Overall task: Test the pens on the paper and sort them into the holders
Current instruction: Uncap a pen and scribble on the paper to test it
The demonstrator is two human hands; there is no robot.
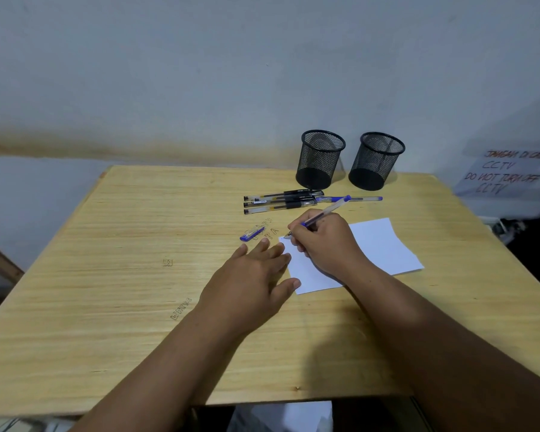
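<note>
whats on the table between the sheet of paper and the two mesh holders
In the head view, the loose pens lie between the paper and the mesh holders: three black pens side by side, and a blue pen to their right.

A white paper (378, 244) lies flat on the bench, its near-left corner under a flat hand. A blue pen (325, 213), uncapped, slants with its tip on the paper's far-left corner. Its blue cap (249, 236) lies just left of the paper. Three black pens (281, 201) lie side by side behind, another blue pen (353, 199) at their right end. Two black mesh holders (320, 160) (375, 162) stand upright side by side at the back.
</note>
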